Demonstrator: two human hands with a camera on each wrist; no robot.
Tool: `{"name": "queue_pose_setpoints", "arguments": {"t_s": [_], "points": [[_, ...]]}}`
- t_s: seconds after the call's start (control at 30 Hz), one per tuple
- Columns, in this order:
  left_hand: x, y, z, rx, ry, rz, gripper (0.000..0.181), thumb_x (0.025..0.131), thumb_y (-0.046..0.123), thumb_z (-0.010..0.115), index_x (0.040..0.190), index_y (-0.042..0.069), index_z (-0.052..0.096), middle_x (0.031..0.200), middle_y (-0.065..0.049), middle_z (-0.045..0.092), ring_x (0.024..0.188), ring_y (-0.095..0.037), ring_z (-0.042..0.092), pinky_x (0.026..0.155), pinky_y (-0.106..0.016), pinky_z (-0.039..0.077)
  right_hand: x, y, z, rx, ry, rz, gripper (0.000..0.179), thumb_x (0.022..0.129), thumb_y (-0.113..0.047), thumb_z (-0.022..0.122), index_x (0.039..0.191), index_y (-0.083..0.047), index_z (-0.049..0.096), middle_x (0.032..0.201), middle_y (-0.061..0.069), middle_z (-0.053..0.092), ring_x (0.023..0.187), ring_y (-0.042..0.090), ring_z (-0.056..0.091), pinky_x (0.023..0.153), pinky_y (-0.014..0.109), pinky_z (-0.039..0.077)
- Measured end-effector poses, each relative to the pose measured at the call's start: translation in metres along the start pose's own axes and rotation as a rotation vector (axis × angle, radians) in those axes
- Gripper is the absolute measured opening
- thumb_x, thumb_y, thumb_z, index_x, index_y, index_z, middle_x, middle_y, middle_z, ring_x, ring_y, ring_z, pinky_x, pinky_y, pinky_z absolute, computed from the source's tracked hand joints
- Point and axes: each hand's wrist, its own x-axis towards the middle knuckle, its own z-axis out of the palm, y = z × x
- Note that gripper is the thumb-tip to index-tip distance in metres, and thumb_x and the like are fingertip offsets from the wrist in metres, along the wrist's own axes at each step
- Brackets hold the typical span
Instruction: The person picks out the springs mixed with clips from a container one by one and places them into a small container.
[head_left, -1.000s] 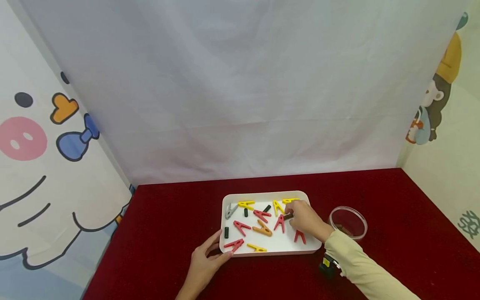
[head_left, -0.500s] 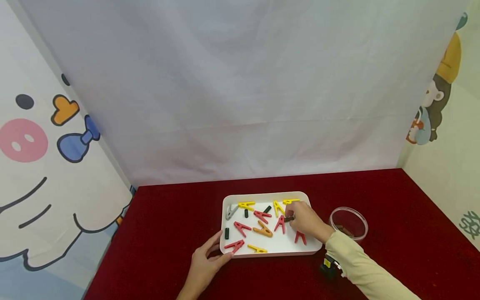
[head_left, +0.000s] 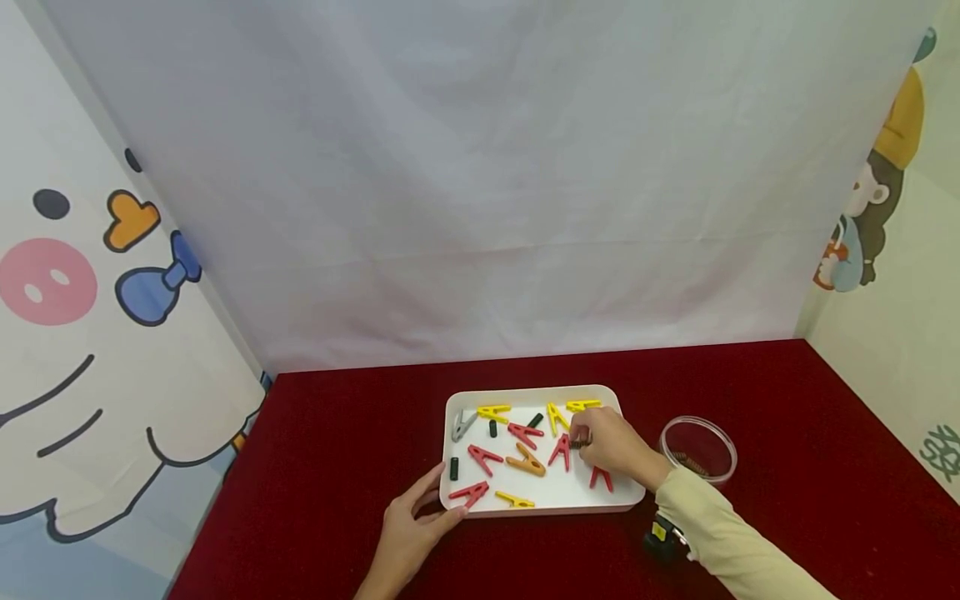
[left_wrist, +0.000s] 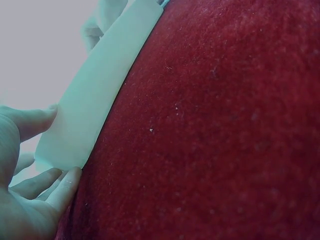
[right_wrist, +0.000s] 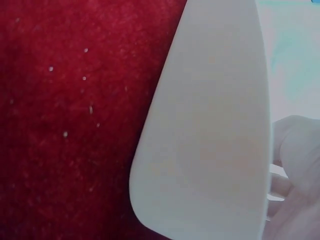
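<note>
A white tray [head_left: 551, 492] on the table holds several plastic clips in red, yellow, orange and grey, along with small black cylinders [head_left: 454, 468]. My left hand [head_left: 411, 525] grips the tray's near left corner, thumb on the front side and fingers at the left side. In the left wrist view, the fingers [left_wrist: 67, 187] lie against the tray's end. Over the right part of the tray, my right hand [head_left: 611, 442] pinches a small dark coil spring [head_left: 578, 444], beside a red clip [head_left: 559, 451]. The right wrist view shows that hand [right_wrist: 300, 170] mostly behind the tray wall.
Right of the tray stands a round clear container [head_left: 731, 446] with brown springs [head_left: 690, 462] in it. The table [head_left: 345, 450] has a dark red cloth. A white curtain [head_left: 480, 183] hangs behind, and printed panels flank both sides.
The dark spring in my right hand has shifted slightly and now shows its coils beside the red clip. My left hand stays at the tray corner.
</note>
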Motion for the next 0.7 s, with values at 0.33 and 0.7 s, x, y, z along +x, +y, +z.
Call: {"name": "queue_pose_setpoints", "arguments": {"t_s": [0.33,0.7], "points": [[0.001,0.001,0.002,0.023,0.015,-0.013,0.069,0.075,0.018,0.081,0.137,0.01,0.051,0.131,-0.018,0.053,0.109,-0.028,0.057,0.077,-0.027,0.054,-0.006,-0.006,-0.006,0.029,0.029,-0.038,0.019,0.069,0.007,0.067,0.073,-0.011,0.066,0.066,-0.003,0.053,0.061,0.011,0.046,0.049,0.022,0.038],[0.001,-0.001,0.002,0.039,0.026,-0.013,0.068,0.076,0.017,0.081,0.137,0.009,0.051,0.131,-0.016,0.053,0.109,-0.029,0.057,0.078,-0.028,0.054,-0.017,-0.014,-0.014,0.025,0.051,-0.143,0.017,0.068,0.004,0.067,0.074,-0.011,0.068,0.068,-0.006,0.053,0.061,0.009,0.046,0.052,0.023,0.04]]}}
